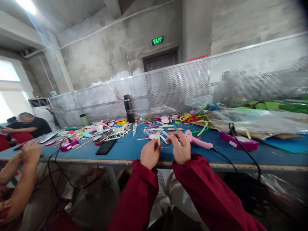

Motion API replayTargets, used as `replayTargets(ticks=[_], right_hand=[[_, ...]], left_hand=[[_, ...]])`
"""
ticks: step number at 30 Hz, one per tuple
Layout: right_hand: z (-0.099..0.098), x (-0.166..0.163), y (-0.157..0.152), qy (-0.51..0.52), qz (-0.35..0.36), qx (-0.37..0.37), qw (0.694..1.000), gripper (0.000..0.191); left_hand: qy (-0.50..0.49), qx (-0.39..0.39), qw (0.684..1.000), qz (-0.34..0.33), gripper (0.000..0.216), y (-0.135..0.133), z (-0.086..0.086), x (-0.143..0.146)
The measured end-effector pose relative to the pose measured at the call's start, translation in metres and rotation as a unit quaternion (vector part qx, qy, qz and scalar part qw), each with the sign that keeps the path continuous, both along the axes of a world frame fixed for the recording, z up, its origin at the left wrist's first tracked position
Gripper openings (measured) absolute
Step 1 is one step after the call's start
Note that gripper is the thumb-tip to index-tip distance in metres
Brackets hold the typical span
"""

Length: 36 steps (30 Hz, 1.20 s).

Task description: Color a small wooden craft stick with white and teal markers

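Note:
My left hand (150, 154) is closed, pinching a short flat wooden stick (159, 137) that points upward between thumb and fingers. Close beside it, my right hand (180, 147) grips a thin whitish stick (165, 132) that slants toward the left hand. Whether the two sticks touch, I cannot tell. Just right of my right hand lies a pink glue gun (199, 141) with a black cord. Behind the hands, small sticks and white round pieces (165, 120) are scattered on the blue tabletop (134, 150).
Left of me, a black phone (106, 147) lies near a pile of sticks (122, 131). A black thermos (129, 109) stands at the back. A purple box (239, 141) with a cord and plastic bags (260, 120) are at right. A co-worker's hands (31, 152) are at far left.

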State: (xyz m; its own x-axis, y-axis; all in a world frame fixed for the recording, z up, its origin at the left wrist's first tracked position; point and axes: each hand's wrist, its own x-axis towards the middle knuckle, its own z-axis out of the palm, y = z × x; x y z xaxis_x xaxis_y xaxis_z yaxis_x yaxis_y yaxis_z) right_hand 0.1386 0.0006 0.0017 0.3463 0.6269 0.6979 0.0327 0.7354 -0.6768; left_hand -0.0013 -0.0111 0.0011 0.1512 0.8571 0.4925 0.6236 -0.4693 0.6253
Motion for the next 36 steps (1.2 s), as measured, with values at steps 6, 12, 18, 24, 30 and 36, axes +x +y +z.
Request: replayTargets(ticks=[6, 12, 18, 24, 30, 36], right_hand=[[0.0013, 0.0002, -0.0014, -0.016, 0.012, -0.002, 1.0, 0.015], [-0.0001, 0.0005, 0.0002, -0.012, -0.002, -0.004, 1.0, 0.015], [0.0013, 0.0005, -0.0021, -0.018, 0.003, -0.005, 1.0, 0.014], [0.0011, 0.0001, -0.0018, -0.009, -0.001, -0.013, 1.0, 0.013], [0.0009, 0.0001, -0.0016, -0.015, 0.005, -0.014, 1.0, 0.013], [0.0012, 0.0004, -0.0021, -0.012, 0.0, -0.01, 1.0, 0.013]], left_hand=[[0.004, 0.003, 1.0, -0.001, 0.011, 0.0015, -0.0015, 0.0003], [-0.002, -0.001, 1.0, 0.0, 0.011, 0.0012, -0.0009, 0.0003], [0.003, 0.006, 1.0, 0.002, 0.011, 0.0002, -0.0007, 0.0003], [0.007, -0.001, 1.0, 0.01, 0.012, 0.0003, 0.0001, 0.0], [-0.004, 0.003, 1.0, 0.004, 0.012, -0.0006, 0.0004, 0.0003], [-0.001, 0.002, 1.0, 0.004, 0.013, -0.0004, -0.0001, 0.0003]])
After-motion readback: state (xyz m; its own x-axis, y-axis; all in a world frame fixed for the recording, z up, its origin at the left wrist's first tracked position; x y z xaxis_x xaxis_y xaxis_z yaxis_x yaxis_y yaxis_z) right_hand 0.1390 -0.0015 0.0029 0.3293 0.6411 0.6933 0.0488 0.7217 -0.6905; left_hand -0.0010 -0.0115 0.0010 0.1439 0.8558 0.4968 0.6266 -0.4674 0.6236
